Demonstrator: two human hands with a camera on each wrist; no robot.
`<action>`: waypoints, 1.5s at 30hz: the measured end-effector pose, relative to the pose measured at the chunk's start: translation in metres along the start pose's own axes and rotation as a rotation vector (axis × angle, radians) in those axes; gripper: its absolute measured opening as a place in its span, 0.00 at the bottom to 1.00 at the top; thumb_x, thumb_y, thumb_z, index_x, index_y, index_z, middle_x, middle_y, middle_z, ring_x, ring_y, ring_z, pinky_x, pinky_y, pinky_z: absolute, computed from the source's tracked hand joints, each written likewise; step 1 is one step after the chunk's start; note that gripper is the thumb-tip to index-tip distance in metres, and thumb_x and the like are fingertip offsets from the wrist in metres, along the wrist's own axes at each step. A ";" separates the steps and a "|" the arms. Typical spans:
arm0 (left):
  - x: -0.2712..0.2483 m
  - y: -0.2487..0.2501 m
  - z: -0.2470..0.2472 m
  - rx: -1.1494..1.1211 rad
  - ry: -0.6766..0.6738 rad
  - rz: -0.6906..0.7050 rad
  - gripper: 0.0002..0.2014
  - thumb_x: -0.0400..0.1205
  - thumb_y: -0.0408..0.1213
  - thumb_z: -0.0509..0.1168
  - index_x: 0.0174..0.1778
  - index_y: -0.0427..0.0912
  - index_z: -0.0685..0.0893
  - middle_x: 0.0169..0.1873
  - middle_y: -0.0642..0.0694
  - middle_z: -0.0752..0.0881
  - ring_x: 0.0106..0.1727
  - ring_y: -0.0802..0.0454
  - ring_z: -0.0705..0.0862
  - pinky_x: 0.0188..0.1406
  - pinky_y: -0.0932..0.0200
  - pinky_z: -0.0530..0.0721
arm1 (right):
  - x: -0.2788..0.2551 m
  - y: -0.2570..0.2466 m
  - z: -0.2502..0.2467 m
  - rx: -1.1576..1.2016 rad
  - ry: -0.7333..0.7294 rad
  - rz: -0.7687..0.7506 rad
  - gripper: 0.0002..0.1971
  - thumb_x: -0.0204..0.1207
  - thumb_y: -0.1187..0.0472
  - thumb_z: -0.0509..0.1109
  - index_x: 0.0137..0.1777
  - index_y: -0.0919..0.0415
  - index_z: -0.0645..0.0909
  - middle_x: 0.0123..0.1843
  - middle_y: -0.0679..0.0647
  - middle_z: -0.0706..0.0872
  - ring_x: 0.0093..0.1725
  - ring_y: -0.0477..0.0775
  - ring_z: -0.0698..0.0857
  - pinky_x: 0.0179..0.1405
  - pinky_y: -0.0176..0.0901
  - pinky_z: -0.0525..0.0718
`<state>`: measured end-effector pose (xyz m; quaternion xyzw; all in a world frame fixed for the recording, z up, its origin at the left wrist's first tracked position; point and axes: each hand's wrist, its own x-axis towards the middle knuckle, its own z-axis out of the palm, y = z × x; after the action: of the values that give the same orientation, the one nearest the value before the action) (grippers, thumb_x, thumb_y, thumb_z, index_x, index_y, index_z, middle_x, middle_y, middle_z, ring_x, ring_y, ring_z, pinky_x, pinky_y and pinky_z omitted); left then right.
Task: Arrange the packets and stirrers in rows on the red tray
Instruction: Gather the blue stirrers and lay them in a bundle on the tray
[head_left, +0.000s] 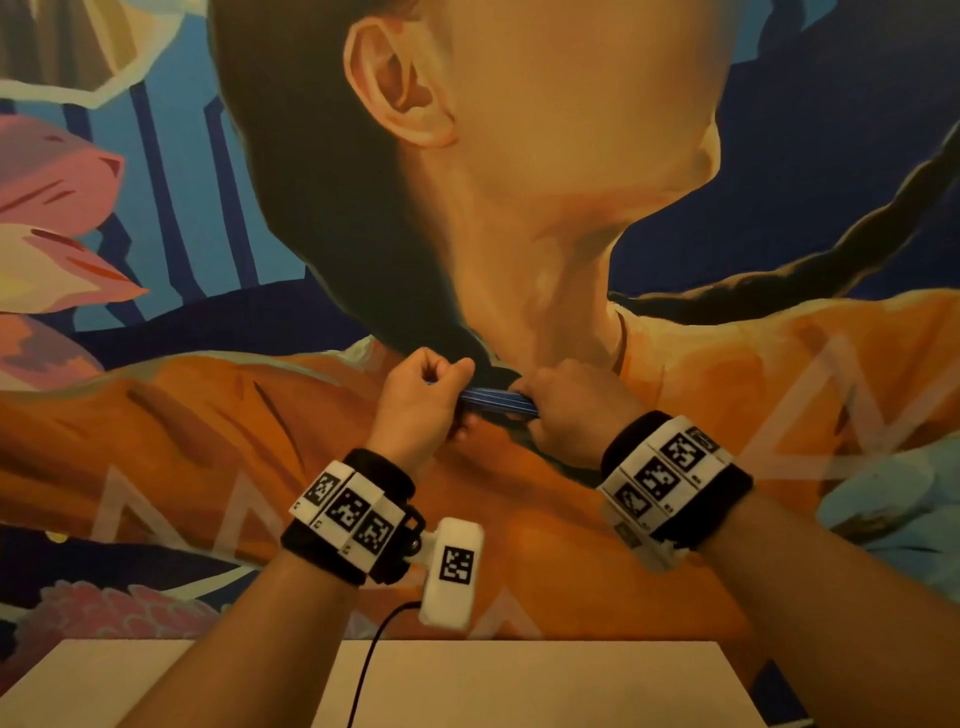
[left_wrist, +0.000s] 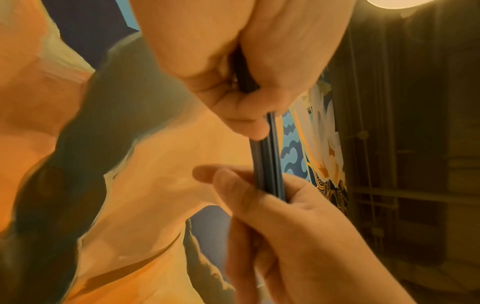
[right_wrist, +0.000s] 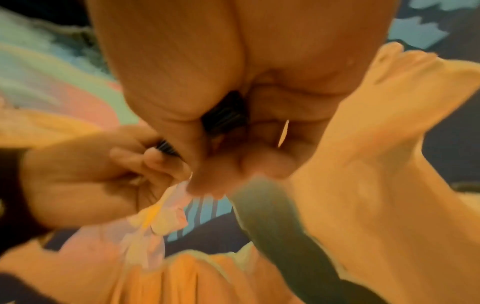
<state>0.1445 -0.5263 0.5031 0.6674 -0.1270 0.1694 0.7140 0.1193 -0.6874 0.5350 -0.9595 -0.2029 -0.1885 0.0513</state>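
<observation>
- Head view, hands: both hands are raised in front of a painted wall, and they share one bundle of stirrers (head_left: 496, 404). Left hand (head_left: 423, 400) has its fingers curled round one end, thumb on top; right hand (head_left: 563, 410) is closed round the other end. Holding the bundle at both ends probably serves to square the thin blue sticks before they are laid down.
- Head view, surroundings: a pale bench (head_left: 545, 680) shows along the lower edge, well below the hands. A wrist camera (head_left: 452, 569) with a black cable (head_left: 371, 660) hangs from the left forearm. No red tray and no packets are in view, so how far the rows have come cannot be judged.
- Left wrist view: the stirrers (left_wrist: 270, 164) run as a flat, dark, ribbed bundle between the two hands. Left thumb and fingers (left_wrist: 262, 197) pinch the near end; the right hand (left_wrist: 249, 67) wraps the far end, one fingertip pressed along the bundle's edge. A grip from both flat sides would keep the sticks from fanning out.
- Right wrist view (blurred): the stirrers (right_wrist: 224, 117) emerge dark and striped from the closed right hand (right_wrist: 207, 61), and a short length reappears at the left hand (right_wrist: 103, 174), whose fingertips are curled onto it. Individual sticks cannot be counted.
- Judgement: the bundle is held in the air, clear of the bench; the next step would be to carry it to the tray.
</observation>
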 end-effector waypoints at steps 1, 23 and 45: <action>0.003 -0.002 -0.002 -0.018 -0.029 -0.089 0.12 0.87 0.39 0.65 0.40 0.44 0.70 0.31 0.39 0.78 0.20 0.53 0.77 0.14 0.62 0.71 | -0.001 0.001 0.002 -0.065 0.021 -0.002 0.09 0.82 0.57 0.61 0.52 0.46 0.83 0.33 0.45 0.78 0.34 0.48 0.78 0.31 0.41 0.73; -0.016 -0.062 0.014 -0.263 0.094 -0.176 0.17 0.80 0.54 0.69 0.41 0.42 0.78 0.25 0.48 0.79 0.24 0.54 0.77 0.21 0.64 0.76 | -0.002 0.004 0.065 -0.028 -0.040 0.241 0.10 0.80 0.55 0.62 0.58 0.53 0.81 0.52 0.56 0.84 0.51 0.63 0.85 0.44 0.51 0.78; -0.165 -0.333 -0.027 -0.008 0.061 -1.245 0.11 0.90 0.26 0.54 0.42 0.33 0.77 0.24 0.42 0.77 0.26 0.46 0.75 0.25 0.53 0.80 | -0.163 -0.005 0.354 0.448 -0.783 0.390 0.40 0.75 0.51 0.74 0.81 0.41 0.53 0.53 0.60 0.84 0.38 0.60 0.84 0.39 0.52 0.88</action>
<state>0.1302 -0.5289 0.1306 0.6085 0.3059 -0.2601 0.6845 0.1000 -0.6813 0.1461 -0.9438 -0.0591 0.2477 0.2107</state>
